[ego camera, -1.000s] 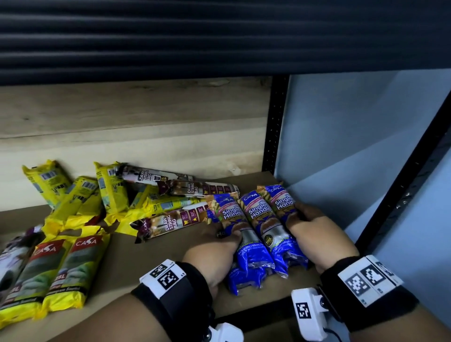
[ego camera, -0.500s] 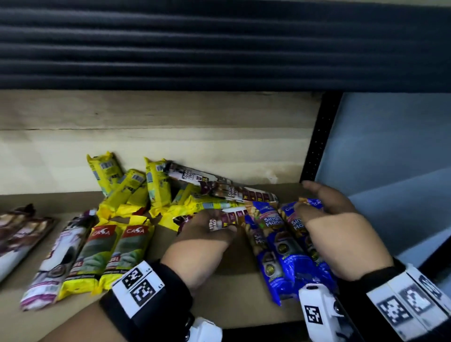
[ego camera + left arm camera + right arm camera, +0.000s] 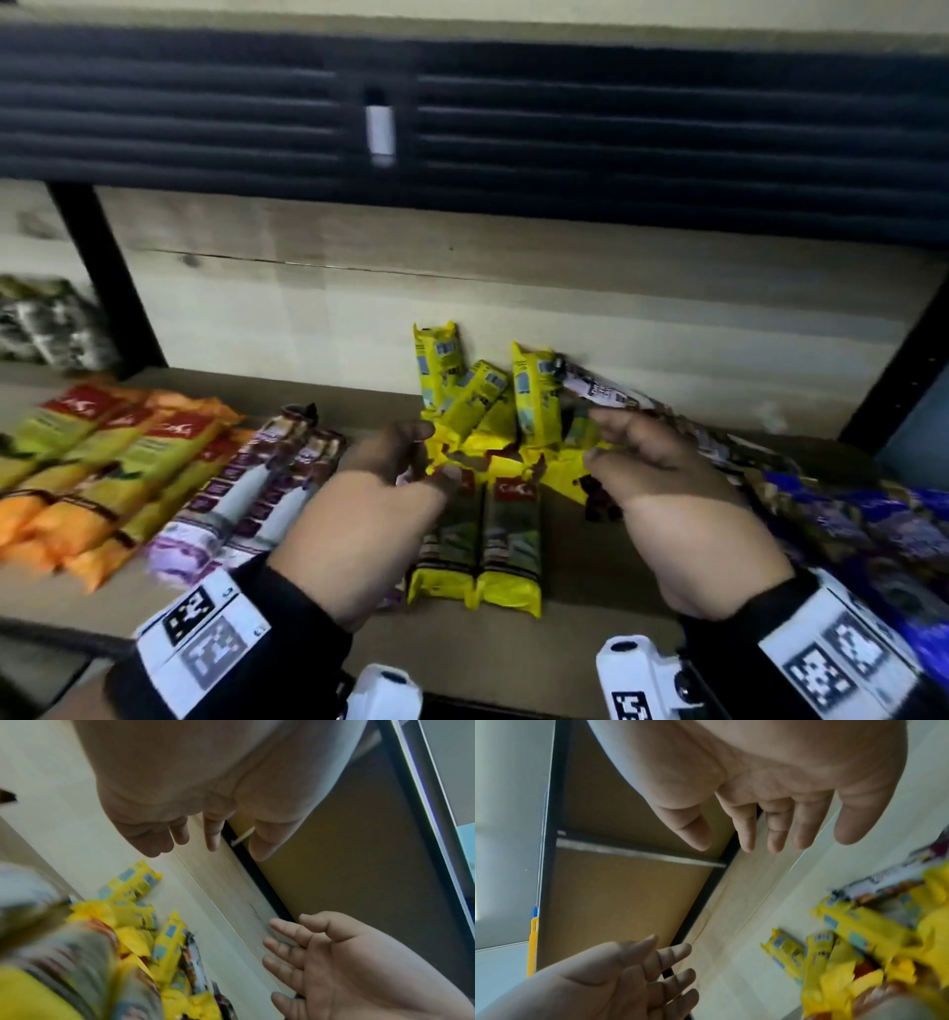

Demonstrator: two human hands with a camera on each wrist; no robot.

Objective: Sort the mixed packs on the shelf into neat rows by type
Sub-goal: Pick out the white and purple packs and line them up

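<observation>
Hovering spread and empty over the jumbled yellow packs (image 3: pixel 477 411), left hand (image 3: pixel 369 519) and right hand (image 3: pixel 683 514) seem poised to gather them.

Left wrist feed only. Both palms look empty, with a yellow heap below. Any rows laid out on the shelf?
Observer: Yes. The head view shows orange-and-green packs lined up at the shelf's left end.
Operator: Anything beside them?
Observer: Purple-and-white packs lie in a row just to their right.
Operator: And in front of the heap?
Observer: Two yellow packs lie side by side at the front, between the left hand and the right hand.
</observation>
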